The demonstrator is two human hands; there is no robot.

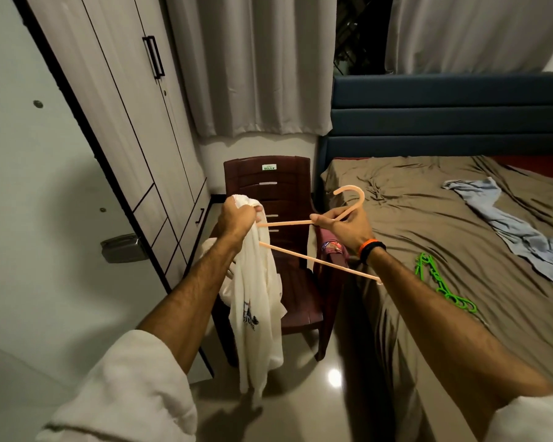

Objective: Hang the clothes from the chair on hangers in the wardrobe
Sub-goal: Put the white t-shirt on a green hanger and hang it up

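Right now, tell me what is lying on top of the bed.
On the brown-sheeted bed lie green hangers near its edge and a crumpled light blue garment farther right. The right forearm covers part of the near edge, so anything there is hidden.

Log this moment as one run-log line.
step: threading hanger | left hand: grips white cotton shirt | right hand: holds peach plastic hanger | wardrobe: closed
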